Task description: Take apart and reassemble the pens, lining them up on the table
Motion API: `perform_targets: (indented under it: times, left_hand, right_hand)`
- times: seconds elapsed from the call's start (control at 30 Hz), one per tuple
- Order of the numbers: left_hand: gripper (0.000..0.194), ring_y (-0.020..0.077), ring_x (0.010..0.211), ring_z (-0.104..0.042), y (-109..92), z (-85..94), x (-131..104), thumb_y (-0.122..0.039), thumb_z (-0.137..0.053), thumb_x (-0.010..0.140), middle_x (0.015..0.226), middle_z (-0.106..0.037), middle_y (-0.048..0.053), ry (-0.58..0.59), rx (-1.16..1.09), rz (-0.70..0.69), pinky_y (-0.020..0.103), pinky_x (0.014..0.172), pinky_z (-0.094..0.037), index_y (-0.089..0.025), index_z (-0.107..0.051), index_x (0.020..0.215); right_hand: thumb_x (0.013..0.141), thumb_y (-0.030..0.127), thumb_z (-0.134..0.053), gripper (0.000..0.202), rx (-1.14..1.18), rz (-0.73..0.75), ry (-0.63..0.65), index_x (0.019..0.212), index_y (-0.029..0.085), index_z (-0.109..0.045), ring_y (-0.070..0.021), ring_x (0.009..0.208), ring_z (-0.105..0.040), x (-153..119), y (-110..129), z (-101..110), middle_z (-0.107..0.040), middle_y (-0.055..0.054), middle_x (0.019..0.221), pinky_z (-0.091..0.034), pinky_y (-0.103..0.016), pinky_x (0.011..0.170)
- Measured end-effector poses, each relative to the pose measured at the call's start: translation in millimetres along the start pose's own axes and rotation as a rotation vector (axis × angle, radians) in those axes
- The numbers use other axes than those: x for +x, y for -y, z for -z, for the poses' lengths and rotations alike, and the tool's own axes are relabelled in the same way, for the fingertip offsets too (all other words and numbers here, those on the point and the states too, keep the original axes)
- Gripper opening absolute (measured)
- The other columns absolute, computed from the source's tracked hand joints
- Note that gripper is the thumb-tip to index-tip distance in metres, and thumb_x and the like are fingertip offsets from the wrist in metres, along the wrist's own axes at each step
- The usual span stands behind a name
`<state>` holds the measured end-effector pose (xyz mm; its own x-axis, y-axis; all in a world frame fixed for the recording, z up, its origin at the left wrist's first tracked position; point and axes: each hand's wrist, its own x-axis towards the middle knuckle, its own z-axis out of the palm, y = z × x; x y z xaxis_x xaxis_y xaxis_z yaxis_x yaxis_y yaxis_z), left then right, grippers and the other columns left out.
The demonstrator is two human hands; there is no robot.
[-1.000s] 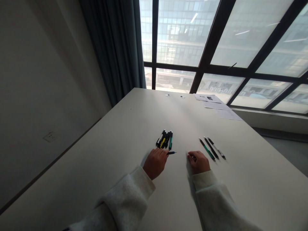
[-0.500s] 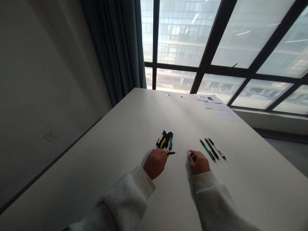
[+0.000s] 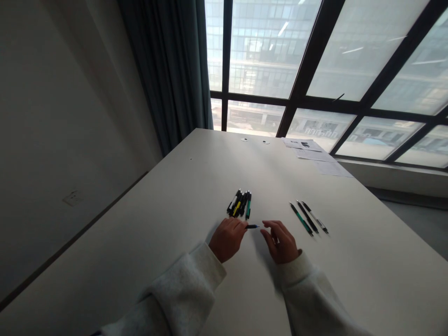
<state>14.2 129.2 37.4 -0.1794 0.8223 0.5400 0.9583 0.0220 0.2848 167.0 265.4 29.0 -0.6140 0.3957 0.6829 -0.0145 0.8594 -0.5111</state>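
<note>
My left hand (image 3: 228, 239) is closed on a dark pen (image 3: 252, 227), whose tip points right. Just to the right of that tip, my right hand (image 3: 280, 240) has its thumb and forefinger apart, with nothing between them. Beyond my left hand lies a cluster of several pens, among them a yellow-and-black pen (image 3: 237, 206) and a green-and-black pen (image 3: 248, 206). To the right of my right hand, a green pen (image 3: 301, 219), a black pen (image 3: 308, 217) and a white-and-black pen (image 3: 315, 217) lie side by side, slanted.
The white table (image 3: 168, 200) reaches to the window. Printed papers (image 3: 303, 144) lie at its far right edge, and two small white pieces (image 3: 244, 139) near the far edge. A dark curtain (image 3: 171, 70) hangs behind, at the left.
My right hand has moved left toward the pen tip, and its thumb and forefinger have spread. The pen in my left hand has shifted slightly right and down.
</note>
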Motion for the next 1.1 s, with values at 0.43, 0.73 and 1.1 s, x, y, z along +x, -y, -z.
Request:
perform_targets:
  times: [0.43,0.73,1.1]
  left_hand:
    - [0.017,0.0196,0.083,-0.056,0.4,-0.2,-0.8,-0.02,-0.046,0.095,0.09,-0.063,0.006,0.008,0.007,-0.087,0.034,0.072,-0.044,-0.018,-0.057,0.109]
    - [0.019,0.0205,0.084,-0.057,0.5,-0.7,-1.2,-0.02,-0.044,0.096,0.091,-0.064,0.007,0.007,0.003,-0.054,0.035,0.071,-0.044,-0.019,-0.058,0.109]
    - [0.017,0.0208,0.084,-0.057,0.9,-1.6,-1.6,-0.019,-0.046,0.095,0.091,-0.064,0.006,0.008,-0.001,-0.039,0.034,0.072,-0.044,-0.018,-0.058,0.106]
  right_hand:
    - [0.09,0.013,-0.052,0.02,0.107,0.051,0.053,0.105,0.02,-0.063,-0.0175,0.074,-0.062,-1.7,2.3,-5.6,-0.064,-0.008,0.087,-0.053,-0.03,0.065]
    - [0.091,0.018,-0.049,0.013,0.059,-0.005,0.036,0.098,0.019,-0.061,-0.0143,0.062,-0.056,0.9,7.9,-2.8,-0.06,-0.005,0.08,-0.048,-0.027,0.056]
    - [0.089,0.019,-0.049,0.008,0.018,-0.073,0.015,0.087,0.019,-0.057,-0.0125,0.057,-0.05,-0.6,5.2,-4.1,-0.053,-0.002,0.074,-0.042,-0.025,0.05]
